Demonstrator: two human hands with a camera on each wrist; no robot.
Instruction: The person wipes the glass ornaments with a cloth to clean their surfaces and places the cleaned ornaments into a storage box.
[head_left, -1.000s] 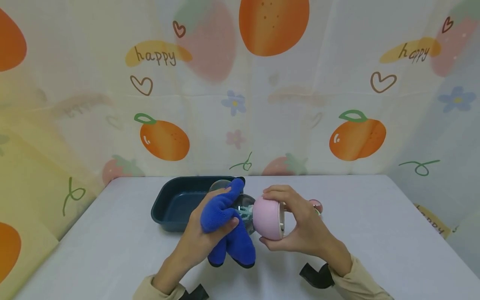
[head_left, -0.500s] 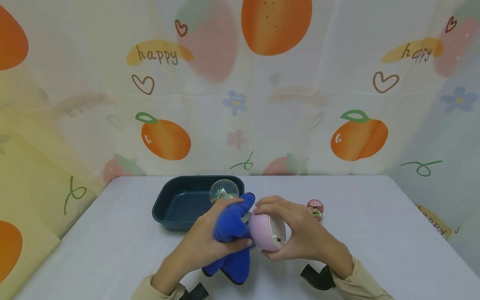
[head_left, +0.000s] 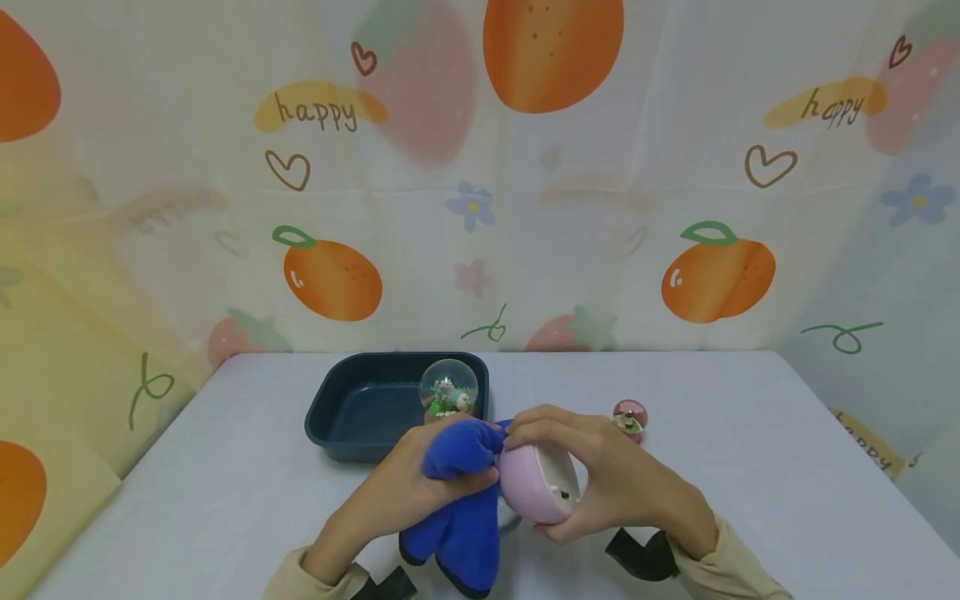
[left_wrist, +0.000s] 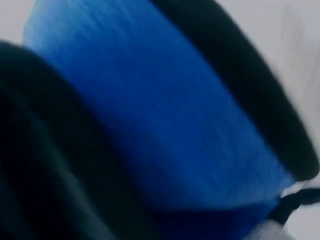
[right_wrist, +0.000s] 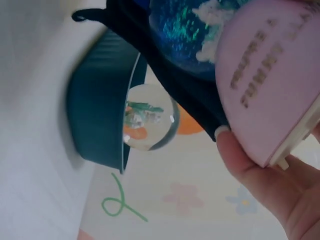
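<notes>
"Beige sleeves (head_left: 735, 571) nearest, black straps (head_left: 645, 555) by both wrists."

"Hands?"

"Left hand (head_left: 408, 483) grips a blue plush cloth (head_left: 459, 521) with black edging, thumb on the near side. Right hand (head_left: 615, 467) holds a snow globe (right_wrist: 245, 75) by its pink base (head_left: 529, 486), fingers over the top, thumb underneath."

"Where's the globe exactly?"

"Between the hands, above the surface (head_left: 750, 450), tipped on its side. Base underside points right and toward the head camera. Cloth is up against the glass ball (right_wrist: 187, 42); head view mostly hides it. Right wrist view shows glitter and a white shape, plus lettering on the base. FUNNY is legible, rest uncertain."

"Left wrist view?"

"Blurred cloth and dark trim, bit of a black loop (right_wrist: 92, 15)."

"Further back?"

"Small pink ball ornament (head_left: 630, 419) on the surface, just beyond the right hand, partly hidden. Left of it, dark teal bin (head_left: 352, 443). Second snow globe (head_left: 449, 387) stands in its right end, ball above the rim, green and white bits inside, lower part partly covered."

"Backdrop?"

"Hanging fabric (head_left: 540, 292), printed oranges, strawberries, flowers, 'happy'."
</notes>
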